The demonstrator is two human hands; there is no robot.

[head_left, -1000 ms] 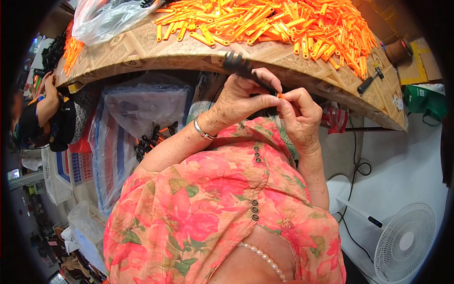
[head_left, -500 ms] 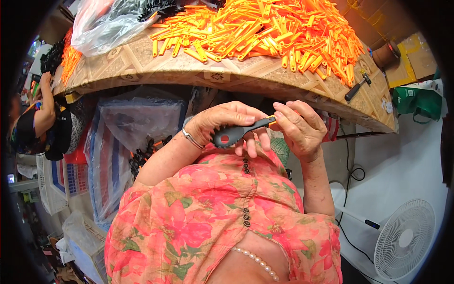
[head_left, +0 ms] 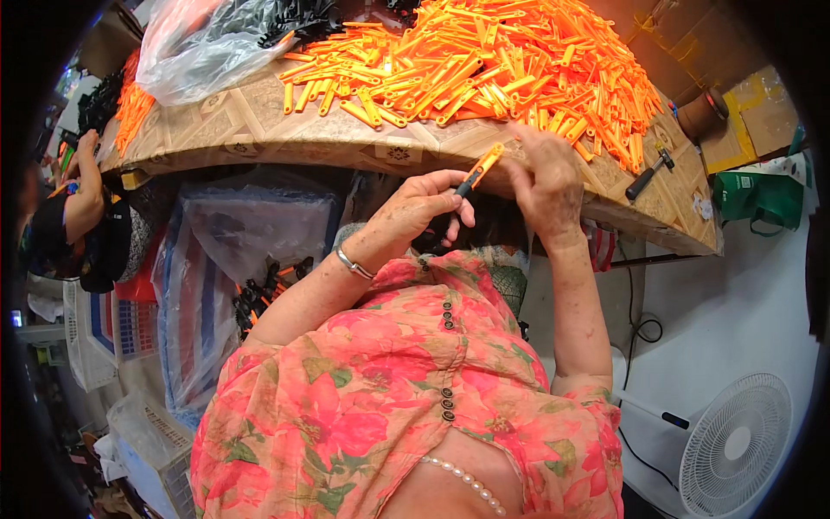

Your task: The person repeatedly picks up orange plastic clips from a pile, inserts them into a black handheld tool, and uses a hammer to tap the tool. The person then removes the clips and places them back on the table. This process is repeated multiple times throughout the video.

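My left hand (head_left: 428,208) is closed around the black neck of a pasta server. Its orange handle (head_left: 489,159) points up and away toward the table, while the toothed head is mostly hidden below the hand. My right hand (head_left: 550,182) is just right of that handle, at the table's front edge and apart from the server. Its fingers are spread and slightly bent, somewhat blurred, with no object visible in them. Beyond it lies a big heap of orange plastic handles (head_left: 519,65) on the patterned table (head_left: 251,125).
A hammer (head_left: 648,176) lies at the table's right end, near a brown spool (head_left: 702,112). Clear plastic bags (head_left: 194,60) sit at the far left. Black and orange pieces (head_left: 264,290) lie in a lined container below the table. A white fan (head_left: 735,443) stands lower right; another person (head_left: 82,195) works at left.
My right hand has left the pasta server's handle and moved up toward the table and heap. In my left hand the server has swung, so its orange handle points upward and its head drops from view.
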